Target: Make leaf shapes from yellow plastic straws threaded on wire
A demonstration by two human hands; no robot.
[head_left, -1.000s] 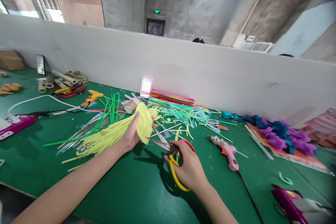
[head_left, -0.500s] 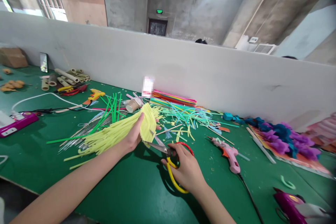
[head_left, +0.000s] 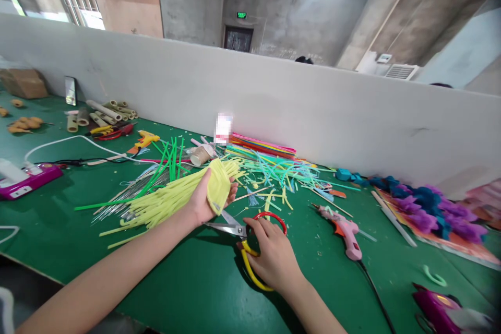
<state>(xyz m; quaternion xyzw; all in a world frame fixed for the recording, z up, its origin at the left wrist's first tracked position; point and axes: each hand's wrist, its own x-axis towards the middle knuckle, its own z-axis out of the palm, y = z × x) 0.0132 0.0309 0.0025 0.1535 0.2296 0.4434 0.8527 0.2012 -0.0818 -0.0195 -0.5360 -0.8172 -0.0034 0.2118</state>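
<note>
My left hand (head_left: 201, 202) is closed on a flat yellow piece (head_left: 218, 186) that looks made of fuzzy pipe cleaners lying side by side. My right hand (head_left: 276, 255) grips a pair of scissors (head_left: 236, 229) by its red and yellow loops. The blades are spread, their tips close to the lower edge of the yellow piece and below my left palm. Whether a blade touches it I cannot tell. Behind my left wrist lies a loose bundle of yellow pipe cleaners (head_left: 160, 203), with green pipe cleaners (head_left: 172, 159) just beyond.
Blue and mint pipe cleaners (head_left: 274, 169) are heaped behind my hands. A pink glue gun (head_left: 346, 232) with a black cord lies to the right, a yellow glue gun (head_left: 146, 139) at back left. Bamboo tubes (head_left: 111, 112) and a purple power strip (head_left: 33, 180) are on the left. A white partition (head_left: 156, 83) borders the table.
The scissors have shifted slightly left and down along the yellow piece, their blades now by its lower corner. My left hand has tilted the piece a little. The view has drifted slightly.
</note>
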